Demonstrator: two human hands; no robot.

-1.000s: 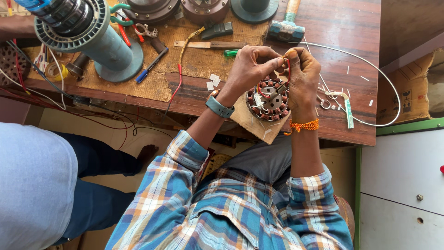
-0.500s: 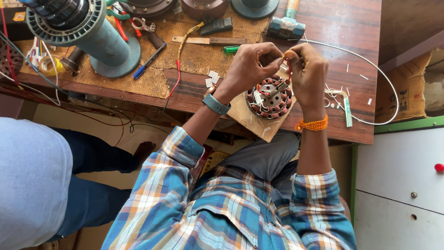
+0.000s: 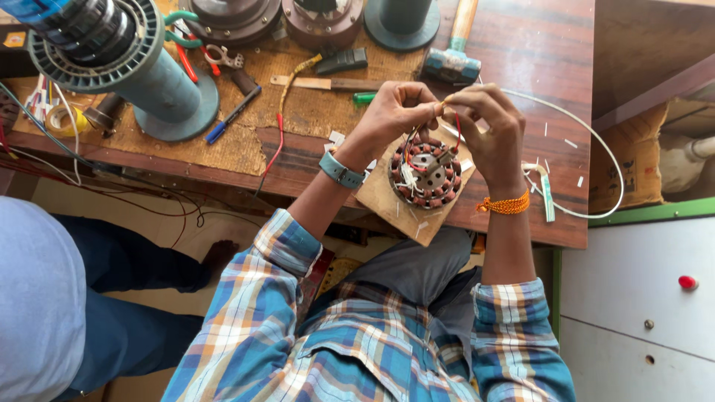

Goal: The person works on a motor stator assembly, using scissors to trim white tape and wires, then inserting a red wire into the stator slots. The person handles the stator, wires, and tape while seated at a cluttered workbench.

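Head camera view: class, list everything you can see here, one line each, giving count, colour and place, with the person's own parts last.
Wound stator: one, copper-brown coils, on a wooden block at the bench edge.
Wooden block: one, tan, overhanging the bench edge.
Lead wires: several, red, black and white, rising from the stator to both hands.
Hammer: one, wooden handle, top centre.
Winding machine: one, teal-grey, top left.
Pen: one, blue, beside the machine base.
White tube: one, looped at the bench's right.
Workbench: one, brown.
Other person's leg: blue trousers, left.
Left hand: fingers pinching wires, teal watch.
Right hand: fingers pinching wires, orange thread at wrist.
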